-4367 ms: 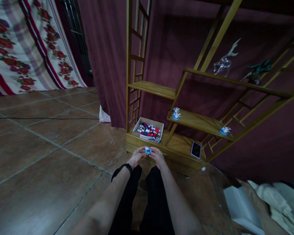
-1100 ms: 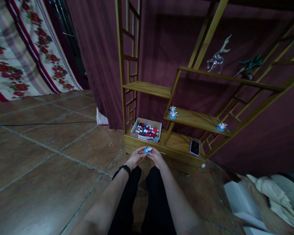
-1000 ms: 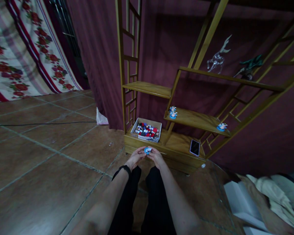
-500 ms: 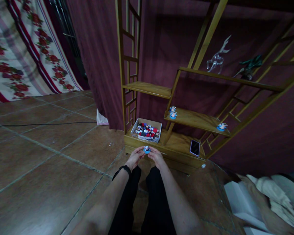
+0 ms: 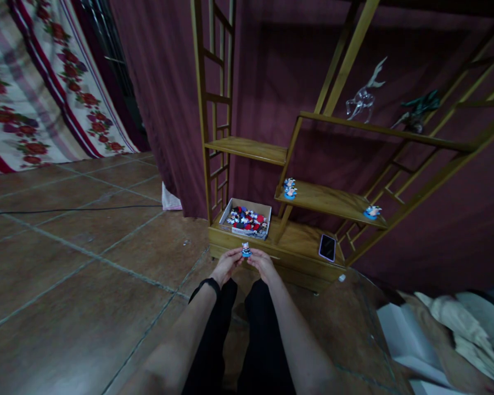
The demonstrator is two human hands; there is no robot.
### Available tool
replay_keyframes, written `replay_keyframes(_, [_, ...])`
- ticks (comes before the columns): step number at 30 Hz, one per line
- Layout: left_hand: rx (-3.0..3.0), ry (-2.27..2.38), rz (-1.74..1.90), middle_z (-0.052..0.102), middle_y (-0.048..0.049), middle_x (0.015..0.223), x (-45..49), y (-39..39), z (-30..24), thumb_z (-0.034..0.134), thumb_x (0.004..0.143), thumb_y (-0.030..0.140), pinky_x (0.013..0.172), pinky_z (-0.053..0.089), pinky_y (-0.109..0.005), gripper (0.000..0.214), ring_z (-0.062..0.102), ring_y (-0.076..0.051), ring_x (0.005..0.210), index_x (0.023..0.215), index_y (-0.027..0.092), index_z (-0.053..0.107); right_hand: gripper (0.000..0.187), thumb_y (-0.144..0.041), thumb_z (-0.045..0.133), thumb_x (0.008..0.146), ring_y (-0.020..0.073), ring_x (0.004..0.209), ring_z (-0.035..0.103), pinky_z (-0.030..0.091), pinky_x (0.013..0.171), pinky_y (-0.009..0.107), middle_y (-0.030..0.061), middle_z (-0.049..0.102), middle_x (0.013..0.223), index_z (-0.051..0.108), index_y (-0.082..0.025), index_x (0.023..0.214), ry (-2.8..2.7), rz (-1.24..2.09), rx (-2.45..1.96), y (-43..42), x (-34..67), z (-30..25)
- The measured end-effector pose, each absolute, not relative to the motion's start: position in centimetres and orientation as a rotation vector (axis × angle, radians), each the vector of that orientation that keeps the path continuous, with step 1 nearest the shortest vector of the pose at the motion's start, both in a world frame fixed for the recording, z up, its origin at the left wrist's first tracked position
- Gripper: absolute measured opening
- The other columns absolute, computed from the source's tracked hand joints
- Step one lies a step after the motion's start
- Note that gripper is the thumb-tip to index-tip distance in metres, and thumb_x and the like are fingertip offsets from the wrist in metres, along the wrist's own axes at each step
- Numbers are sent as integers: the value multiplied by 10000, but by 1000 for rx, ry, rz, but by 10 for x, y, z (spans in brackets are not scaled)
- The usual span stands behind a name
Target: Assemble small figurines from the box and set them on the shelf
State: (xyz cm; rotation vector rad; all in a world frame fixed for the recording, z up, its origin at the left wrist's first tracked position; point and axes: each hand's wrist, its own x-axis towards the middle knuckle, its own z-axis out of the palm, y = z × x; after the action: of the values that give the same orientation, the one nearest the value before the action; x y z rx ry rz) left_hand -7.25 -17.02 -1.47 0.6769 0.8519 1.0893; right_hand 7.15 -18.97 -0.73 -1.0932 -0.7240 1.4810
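Note:
A small figurine (image 5: 246, 250) with a blue base and a white and dark body is held upright between my two hands, in front of the wooden shelf unit. My left hand (image 5: 229, 264) has its fingertips closed on the figurine's left side. On the other side, the fingers of my right hand (image 5: 263, 263) pinch it too. Just beyond my hands, an open cardboard box (image 5: 267, 211) holds many small red, white, black and blue figurines. Similar blue-based figurines (image 5: 290, 192) stand at the left end of the middle shelf (image 5: 329, 201), and one more figurine (image 5: 371, 212) is at its right end.
A phone (image 5: 327, 248) lies on the lowest board. Higher up stand a clear glass animal (image 5: 361, 101) and a dark green ornament (image 5: 420, 112). A cable (image 5: 74, 209) crosses the floor at left. White boxes (image 5: 411, 340) and cloth are at lower right.
The figurine has been turned and tilted between my fingers, so its body now shows more upright. My hands stay in nearly the same place.

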Motion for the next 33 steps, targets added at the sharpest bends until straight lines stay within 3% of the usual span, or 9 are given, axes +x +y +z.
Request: replay_keyframes(33, [719, 915, 1066, 696, -61, 797, -72, -173, -9, 766, 556, 85, 621, 430, -208, 365, 594, -103, 653, 909, 152, 702, 347, -246, 768, 506, 188, 828, 633, 481, 769, 326, 49, 688, 870, 658, -188, 830, -738, 1467, -1115, -191, 71, -5])
